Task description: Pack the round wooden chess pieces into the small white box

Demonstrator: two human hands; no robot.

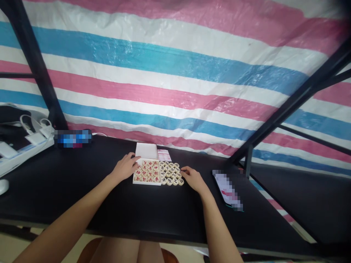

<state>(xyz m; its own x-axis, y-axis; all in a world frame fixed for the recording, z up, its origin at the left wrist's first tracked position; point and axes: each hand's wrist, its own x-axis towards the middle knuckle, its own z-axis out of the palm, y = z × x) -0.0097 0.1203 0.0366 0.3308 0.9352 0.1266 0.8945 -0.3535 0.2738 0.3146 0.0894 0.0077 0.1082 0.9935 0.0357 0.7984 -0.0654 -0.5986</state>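
A shallow white box (146, 183) holds rows of round Chinese chess pieces with red characters (149, 173); its lid part (146, 150) lies just behind it. To the right of the box, touching or nearly touching its wall, several pieces with black characters (171, 173) lie in rows on the table. My left hand (125, 167) is at the box's left rim, fingers stretched over its back left corner, partly hiding the pieces there. My right hand (192, 178) rests beside the right edge of the black pieces, fingers extended with the tips at the outer ones. I see nothing held in either hand.
A red-and-white printed card (164, 155) lies behind the black pieces. A phone (227, 190) is on the right, a blurred device (73, 138) at the back left. A power strip with chargers (35, 140) and a white mouse (3, 186) sit far left. Dark frame bars flank the black table (109, 208).
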